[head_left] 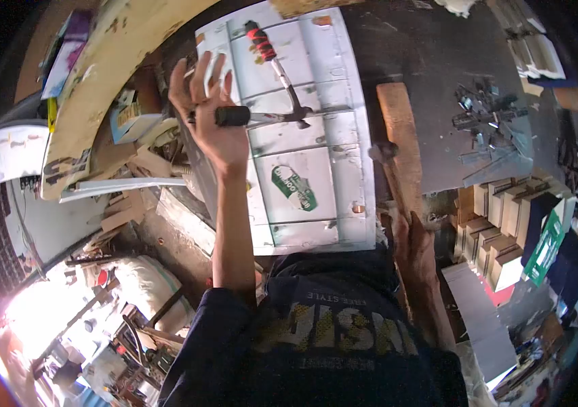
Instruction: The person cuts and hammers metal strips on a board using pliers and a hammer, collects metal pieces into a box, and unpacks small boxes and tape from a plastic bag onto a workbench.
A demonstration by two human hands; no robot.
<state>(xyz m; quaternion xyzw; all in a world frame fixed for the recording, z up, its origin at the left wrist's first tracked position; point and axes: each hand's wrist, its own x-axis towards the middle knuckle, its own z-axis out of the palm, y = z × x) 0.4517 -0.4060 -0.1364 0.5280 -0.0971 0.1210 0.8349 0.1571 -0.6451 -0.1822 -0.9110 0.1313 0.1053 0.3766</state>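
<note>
My left hand (pixel 220 139) is raised over a white board, fingertips spread. A tool with a black handle (pixel 232 116) and a slim metal shaft lies across it, seemingly held against the palm; its exact kind is unclear. On the board (pixel 289 230) rests a hammer with a red-and-black grip (pixel 260 42), its head close to the tool's shaft. A green-and-white printed label (pixel 293 188) sits lower on the board. My right hand (pixel 416 241), to the right of the board, is closed around the wooden handle of a second hammer (pixel 384 152), head pointing away from me.
A worn wooden strip (pixel 401 129) lies right of the board on the dark bench (pixel 431 61). Beyond it is a heap of small dark metal pieces (pixel 489 122). Stacked cardboard boxes (pixel 499 220) stand at lower right. A yellowish curved panel (pixel 92 88) rises at left.
</note>
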